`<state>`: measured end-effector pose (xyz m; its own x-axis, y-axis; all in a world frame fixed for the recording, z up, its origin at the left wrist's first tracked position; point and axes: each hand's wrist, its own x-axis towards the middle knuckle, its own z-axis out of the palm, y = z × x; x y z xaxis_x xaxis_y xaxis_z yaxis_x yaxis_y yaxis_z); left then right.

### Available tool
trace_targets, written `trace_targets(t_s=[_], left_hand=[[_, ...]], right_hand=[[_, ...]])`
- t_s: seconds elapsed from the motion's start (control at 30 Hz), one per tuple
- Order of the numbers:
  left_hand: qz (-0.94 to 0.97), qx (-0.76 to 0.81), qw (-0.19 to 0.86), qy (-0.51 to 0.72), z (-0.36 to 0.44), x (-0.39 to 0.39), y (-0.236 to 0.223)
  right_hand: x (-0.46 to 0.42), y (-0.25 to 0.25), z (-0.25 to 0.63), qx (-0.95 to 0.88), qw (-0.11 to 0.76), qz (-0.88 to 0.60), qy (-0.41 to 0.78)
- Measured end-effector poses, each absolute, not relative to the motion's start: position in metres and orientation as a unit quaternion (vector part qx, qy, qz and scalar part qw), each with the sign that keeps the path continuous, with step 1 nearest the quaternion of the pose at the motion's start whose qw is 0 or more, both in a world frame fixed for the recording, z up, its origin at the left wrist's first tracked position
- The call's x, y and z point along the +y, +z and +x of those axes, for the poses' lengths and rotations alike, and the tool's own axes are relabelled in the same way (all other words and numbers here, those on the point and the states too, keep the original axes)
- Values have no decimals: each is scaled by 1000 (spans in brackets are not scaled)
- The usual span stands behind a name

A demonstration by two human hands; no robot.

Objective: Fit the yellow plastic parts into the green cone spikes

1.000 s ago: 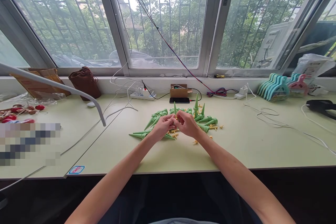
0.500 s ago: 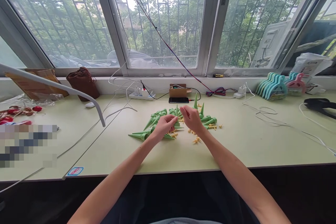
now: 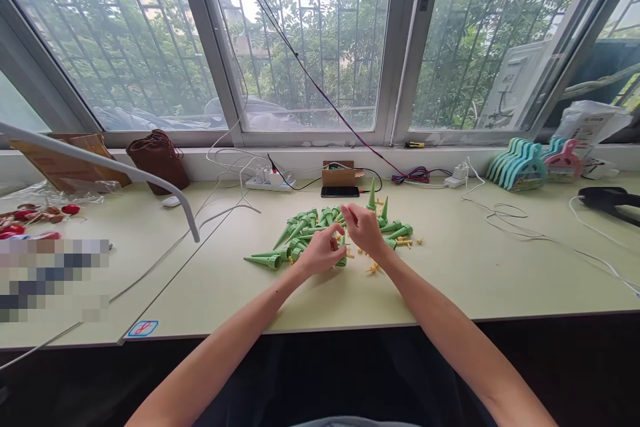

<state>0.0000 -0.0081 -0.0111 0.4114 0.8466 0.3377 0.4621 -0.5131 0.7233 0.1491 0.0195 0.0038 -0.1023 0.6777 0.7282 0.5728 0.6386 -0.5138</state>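
My left hand (image 3: 324, 252) is closed in a pinch around a green plastic cone spike (image 3: 342, 260), point up, a little above the table. Just to its right, my right hand (image 3: 364, 230) has its fingers curled together near the spike's tip; whatever they hold is hidden. Several more green cone spikes (image 3: 270, 260) lie in a loose pile left of and behind my left hand. Right of my right hand, other green spikes (image 3: 400, 231) lie on their sides, and one green spike (image 3: 371, 197) stands upright behind it. Small yellow plastic pieces (image 3: 373, 269) are scattered among them.
A phone (image 3: 340, 191) leans by a small cardboard box (image 3: 337, 175) behind the pile. A power strip (image 3: 271, 183) and loose cables lie along the wall. Teal hanger-shaped clips (image 3: 520, 163) stand at the back right. A grey curved arm (image 3: 170, 185) reaches in from the left.
My left hand has moved slightly right and towards me, bringing the green spike lower and opening its fingers' angle around it. My right hand has barely shifted.
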Motion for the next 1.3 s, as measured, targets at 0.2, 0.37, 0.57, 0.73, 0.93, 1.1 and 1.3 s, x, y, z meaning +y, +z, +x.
trace_targets(t_s=[0.2,0.37,0.57,0.73,0.93,1.1,1.3], left_hand=[[831,428,201,295,3,-10,-14],[840,443,143,278,4,-9,-16],[837,452,120,284,6,-10,-15],[800,470,132,348,3,-7,-11],[731,491,146,451,0,-3,-6],[690,498,161,499,-1,-2,-2],[676,495,185,513,-1,-2,0]], right_hand=[[20,3,151,-747,510,-425,45],[21,1,151,-749,504,-429,41],[23,1,152,-746,494,-444,39],[26,2,157,-730,495,-468,43],[33,-4,162,-747,421,-513,20],[37,-10,163,-778,338,-529,32],[38,-15,161,-820,291,-487,70]])
